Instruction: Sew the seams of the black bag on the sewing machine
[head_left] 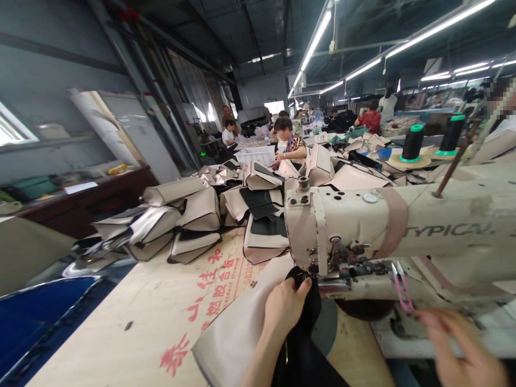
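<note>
The fingers (301, 287) of the left hand (284, 307) rest on the black fabric (303, 350)

Sewing machine (403, 226) cream with grey lettering, fabric (300, 344) under its head black, panel (237, 328) left of that pale beige, thread snips (403, 293) below its arm pink, thread cones (411, 144) behind it black on green bases, table (161, 312) left of it tan with red printed characters, sheet (36, 317) far left of it blue.

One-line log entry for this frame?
left hand: on black fabric at sewing machine | right hand: by pink snips, blurred | table: stacked beige pieces
</note>
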`<state>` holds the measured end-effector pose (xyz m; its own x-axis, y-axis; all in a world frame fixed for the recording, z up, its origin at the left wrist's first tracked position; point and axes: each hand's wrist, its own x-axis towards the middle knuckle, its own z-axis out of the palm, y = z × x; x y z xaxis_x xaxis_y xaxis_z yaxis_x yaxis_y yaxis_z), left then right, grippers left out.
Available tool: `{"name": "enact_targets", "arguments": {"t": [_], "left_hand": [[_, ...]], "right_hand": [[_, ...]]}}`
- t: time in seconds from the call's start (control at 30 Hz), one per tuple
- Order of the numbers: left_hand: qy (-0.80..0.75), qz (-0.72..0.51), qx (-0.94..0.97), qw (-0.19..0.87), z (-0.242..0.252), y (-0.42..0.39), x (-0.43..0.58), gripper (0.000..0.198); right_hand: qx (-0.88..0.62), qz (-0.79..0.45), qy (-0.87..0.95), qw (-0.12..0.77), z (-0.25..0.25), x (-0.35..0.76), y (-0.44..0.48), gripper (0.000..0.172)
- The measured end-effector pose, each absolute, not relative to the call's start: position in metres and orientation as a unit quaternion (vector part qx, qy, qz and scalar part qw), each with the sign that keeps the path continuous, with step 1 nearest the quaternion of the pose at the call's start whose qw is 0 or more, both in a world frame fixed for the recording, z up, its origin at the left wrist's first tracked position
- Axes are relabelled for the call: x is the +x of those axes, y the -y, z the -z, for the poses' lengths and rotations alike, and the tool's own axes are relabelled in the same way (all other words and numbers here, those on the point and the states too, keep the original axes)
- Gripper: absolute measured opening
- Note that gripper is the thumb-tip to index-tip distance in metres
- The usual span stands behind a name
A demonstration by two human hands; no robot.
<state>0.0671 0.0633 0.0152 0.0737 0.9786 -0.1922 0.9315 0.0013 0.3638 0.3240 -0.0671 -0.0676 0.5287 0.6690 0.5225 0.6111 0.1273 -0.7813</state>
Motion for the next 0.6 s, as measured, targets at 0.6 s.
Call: {"name": "enact_targets", "arguments": {"t": [0.6], "left_hand": [[-0.671,-0.046,0.711,0.204,-0.019,-0.095,0.067,0.045]], "right_hand": [[-0.59,-0.457,0.266,0.61,0.068,0.15,-0.02,0.045]]}}
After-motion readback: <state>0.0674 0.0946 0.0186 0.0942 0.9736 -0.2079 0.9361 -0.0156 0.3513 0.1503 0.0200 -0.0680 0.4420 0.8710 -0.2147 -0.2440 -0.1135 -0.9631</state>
